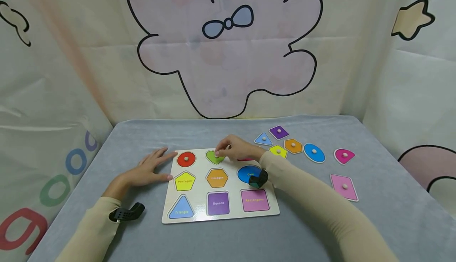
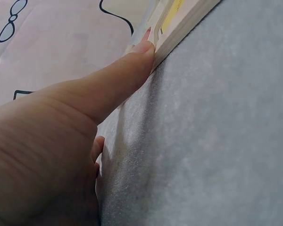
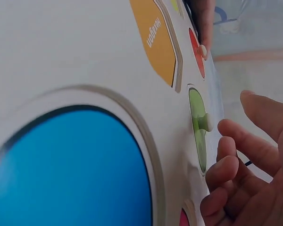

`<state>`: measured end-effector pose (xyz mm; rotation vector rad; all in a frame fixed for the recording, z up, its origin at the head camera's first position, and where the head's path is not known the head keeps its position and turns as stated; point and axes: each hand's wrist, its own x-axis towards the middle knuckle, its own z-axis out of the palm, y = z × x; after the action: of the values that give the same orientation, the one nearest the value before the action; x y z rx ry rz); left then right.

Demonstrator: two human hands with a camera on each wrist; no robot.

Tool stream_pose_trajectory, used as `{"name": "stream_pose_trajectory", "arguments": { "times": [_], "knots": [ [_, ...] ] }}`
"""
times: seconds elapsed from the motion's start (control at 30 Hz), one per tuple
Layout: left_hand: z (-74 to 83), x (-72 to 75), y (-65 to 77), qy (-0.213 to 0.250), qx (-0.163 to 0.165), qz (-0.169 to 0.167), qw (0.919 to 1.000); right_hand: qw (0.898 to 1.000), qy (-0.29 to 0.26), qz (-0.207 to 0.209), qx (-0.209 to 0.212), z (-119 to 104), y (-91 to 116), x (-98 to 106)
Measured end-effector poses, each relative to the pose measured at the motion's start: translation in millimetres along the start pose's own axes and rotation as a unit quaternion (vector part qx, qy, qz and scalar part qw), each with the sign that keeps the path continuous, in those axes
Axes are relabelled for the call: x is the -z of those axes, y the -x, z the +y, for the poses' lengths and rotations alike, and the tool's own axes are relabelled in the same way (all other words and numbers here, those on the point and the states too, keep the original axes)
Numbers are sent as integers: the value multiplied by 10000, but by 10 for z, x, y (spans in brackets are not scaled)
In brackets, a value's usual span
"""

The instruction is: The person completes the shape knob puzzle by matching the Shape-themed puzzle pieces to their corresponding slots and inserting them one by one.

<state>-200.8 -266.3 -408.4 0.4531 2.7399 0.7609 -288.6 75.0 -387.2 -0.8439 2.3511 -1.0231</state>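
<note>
The white wooden shape-puzzle board (image 1: 200, 179) lies on the table. A green heart-shaped piece (image 1: 213, 159) with a small knob sits in its top row, and a red circle piece (image 1: 190, 157) lies to its left. My right hand (image 1: 236, 148) is over the heart. In the right wrist view the thumb and fingers are spread loosely beside the heart's knob (image 3: 206, 122), apart from it, holding nothing. My left hand (image 1: 151, 167) rests at the board's left edge with fingers extended. The thumb (image 2: 127, 75) touches that edge in the left wrist view.
Loose knobbed pieces lie right of the board: a blue triangle (image 1: 263, 139), purple square (image 1: 279, 134), yellow pentagon (image 1: 278, 151), orange hexagon (image 1: 293, 148), blue oval (image 1: 314, 155), pink teardrop (image 1: 344, 159) and pink rectangle (image 1: 345, 192). Printed curtains (image 1: 228, 95) stand behind the table.
</note>
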Motion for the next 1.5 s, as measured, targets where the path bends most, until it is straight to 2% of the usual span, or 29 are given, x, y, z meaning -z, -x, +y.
{"name": "stream_pose_trajectory", "arguments": {
  "times": [0.4, 0.6, 0.93, 1.13, 1.3, 1.5],
  "knots": [
    [-56, -7, 32, 35, -36, 21, 10000, 9992, 237, 262, -179, 23, 255, 99],
    [-64, -26, 41, 53, -77, 51, 9999, 9984, 310, 453, -112, 63, 432, 201],
    [-48, -8, 44, 59, -22, 99, 9999, 9957, 456, 720, -356, 183, 714, 409],
    [-28, -6, 66, 105, -106, 81, 9999, 9945, 434, 851, -440, 349, 992, 582],
    [-19, -3, 68, 95, -153, 107, 9998, 9914, 511, 1123, -434, 526, 1271, 724],
    [-18, -8, 31, -15, -108, 61, 9999, 9884, 337, 1321, -670, 695, 1595, 859]
  ]
}}
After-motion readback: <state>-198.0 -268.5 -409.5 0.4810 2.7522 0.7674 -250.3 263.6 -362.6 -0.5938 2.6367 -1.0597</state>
